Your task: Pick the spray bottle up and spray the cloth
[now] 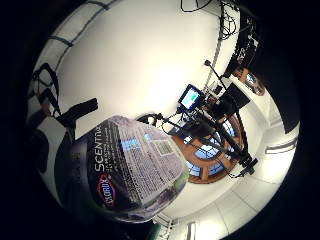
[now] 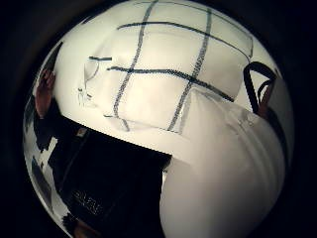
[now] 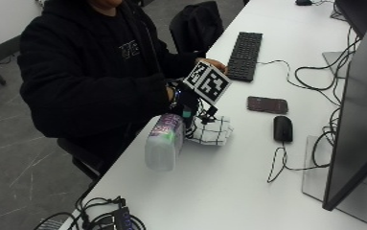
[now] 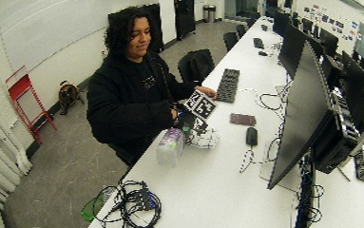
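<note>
The gloved right hand (image 3: 186, 109) grips the top of the spray bottle (image 3: 164, 142), which tilts low over the white surface (image 3: 234, 182). The checked cloth (image 3: 212, 131) lies just beside it, under the hand.

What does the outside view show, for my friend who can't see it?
A person's gloved right hand holds a spray bottle tipped over a white checked cloth on a white table. A phone, a black mouse and a keyboard lie farther along the table.
</note>
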